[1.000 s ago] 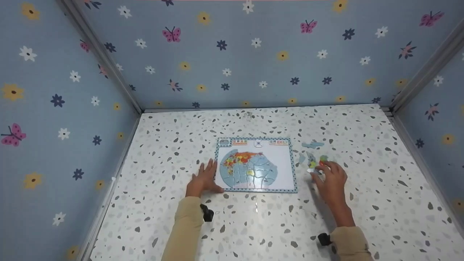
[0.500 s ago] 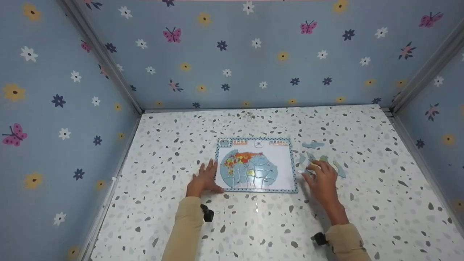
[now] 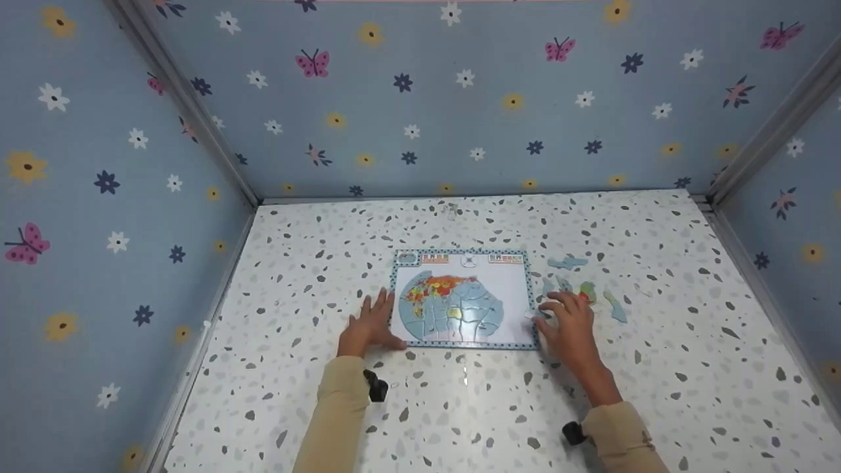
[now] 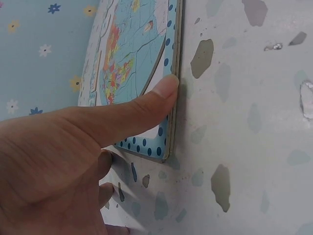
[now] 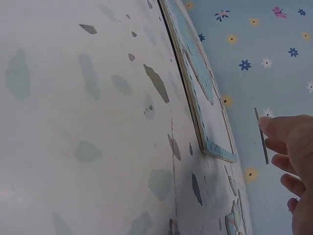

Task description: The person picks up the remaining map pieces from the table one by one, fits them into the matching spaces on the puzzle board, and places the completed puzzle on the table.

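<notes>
On the table (image 3: 460, 414), the board (image 3: 517, 295) is partly filled with fitted pieces (image 3: 453, 312); right of it, loose pieces (image 3: 615, 308) are scattered. Its left front corner is touched by the left hand (image 3: 371, 326), fingers extended; at its right edge, the right hand (image 3: 570, 332) is closed in a pinch on a single piece (image 5: 264, 148).

two printed labels can be partly read on the world-map jigsaw board (image 3: 516, 282), both along its top edge: the left label (image 3: 435, 258) and the right label (image 3: 505, 259) each start with the chinese characters 世界, the rest too blurred to make out; between them stands a star-like compass sign (image 3: 468, 261), and any smaller lettering is too tiny to read
</notes>
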### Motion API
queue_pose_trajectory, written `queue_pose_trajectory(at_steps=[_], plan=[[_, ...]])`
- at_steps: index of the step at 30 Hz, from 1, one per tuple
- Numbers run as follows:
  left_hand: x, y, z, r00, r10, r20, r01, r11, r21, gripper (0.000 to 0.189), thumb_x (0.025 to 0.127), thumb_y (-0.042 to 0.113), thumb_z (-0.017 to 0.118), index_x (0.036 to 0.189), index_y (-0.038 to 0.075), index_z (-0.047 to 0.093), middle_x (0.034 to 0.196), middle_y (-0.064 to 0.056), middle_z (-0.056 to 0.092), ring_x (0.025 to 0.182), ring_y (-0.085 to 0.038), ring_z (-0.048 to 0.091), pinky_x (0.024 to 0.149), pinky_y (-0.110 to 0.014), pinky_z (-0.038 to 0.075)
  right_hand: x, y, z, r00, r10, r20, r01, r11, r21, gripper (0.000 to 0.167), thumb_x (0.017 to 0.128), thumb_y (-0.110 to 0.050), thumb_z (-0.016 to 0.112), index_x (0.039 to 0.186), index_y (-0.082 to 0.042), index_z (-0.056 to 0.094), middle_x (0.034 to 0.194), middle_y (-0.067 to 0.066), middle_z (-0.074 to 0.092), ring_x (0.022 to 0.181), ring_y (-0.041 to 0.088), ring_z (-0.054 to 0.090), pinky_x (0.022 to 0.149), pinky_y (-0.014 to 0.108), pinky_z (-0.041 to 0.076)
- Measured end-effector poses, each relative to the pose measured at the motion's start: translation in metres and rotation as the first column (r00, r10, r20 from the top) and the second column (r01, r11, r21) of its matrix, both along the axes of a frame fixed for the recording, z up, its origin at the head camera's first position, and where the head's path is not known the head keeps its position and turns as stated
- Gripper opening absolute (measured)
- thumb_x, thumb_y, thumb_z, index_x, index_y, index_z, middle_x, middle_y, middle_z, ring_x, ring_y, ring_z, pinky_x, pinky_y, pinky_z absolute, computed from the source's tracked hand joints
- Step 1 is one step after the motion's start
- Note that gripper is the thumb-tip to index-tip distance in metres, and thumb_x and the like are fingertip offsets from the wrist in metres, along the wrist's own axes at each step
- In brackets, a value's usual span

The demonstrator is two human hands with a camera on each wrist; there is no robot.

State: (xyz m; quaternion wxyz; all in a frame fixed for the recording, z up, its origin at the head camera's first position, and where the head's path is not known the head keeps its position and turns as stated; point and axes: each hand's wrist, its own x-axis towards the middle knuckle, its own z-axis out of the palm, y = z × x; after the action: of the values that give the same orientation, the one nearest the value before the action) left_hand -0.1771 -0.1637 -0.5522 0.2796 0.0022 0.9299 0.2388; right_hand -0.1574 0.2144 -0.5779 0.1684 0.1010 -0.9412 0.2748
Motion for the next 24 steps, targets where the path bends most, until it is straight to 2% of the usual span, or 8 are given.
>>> queue_pose_trajectory(at_steps=[8,15,24], plan=[[-0.001,0.000,-0.001,1.000,-0.010,0.005,0.010,1.000,-0.004,0.112,0.075,0.036,0.081,0.155,0.014,0.006,0.163,-0.007,-0.004,0.148,-0.036,-0.007,0.114,-0.066,0.002,0.000,-0.010,-0.004,1.000,0.024,0.010,-0.024,1.000,-0.001,0.019,0.080,-0.016,0.078,0.095,-0.009,0.069,0.121,0.010,0.060,0.123,0.032,0.045,0.104,0.055,0.030],[0.001,0.000,0.001,1.000,-0.006,-0.006,0.006,1.000,0.001,0.112,0.075,0.035,0.081,0.155,0.014,0.007,0.163,-0.007,-0.004,0.148,-0.036,-0.007,0.115,-0.065,0.002,0.001,-0.014,-0.008,0.991,0.118,-0.062,-0.120,0.992,-0.027,0.020,0.078,-0.015,0.079,0.094,-0.007,0.069,0.118,0.013,0.062,0.118,0.034,0.048,0.099,0.053,0.033],[0.002,0.000,0.002,1.000,0.004,-0.006,-0.004,1.000,-0.001,0.112,0.074,0.036,0.081,0.155,0.015,0.006,0.163,-0.006,-0.005,0.148,-0.035,-0.008,0.116,-0.063,0.001,0.006,-0.023,-0.011,0.992,0.120,0.036,-0.119,0.992,-0.041,0.020,0.081,-0.018,0.077,0.097,-0.010,0.070,0.123,0.008,0.060,0.126,0.029,0.044,0.109,0.052,0.027]])
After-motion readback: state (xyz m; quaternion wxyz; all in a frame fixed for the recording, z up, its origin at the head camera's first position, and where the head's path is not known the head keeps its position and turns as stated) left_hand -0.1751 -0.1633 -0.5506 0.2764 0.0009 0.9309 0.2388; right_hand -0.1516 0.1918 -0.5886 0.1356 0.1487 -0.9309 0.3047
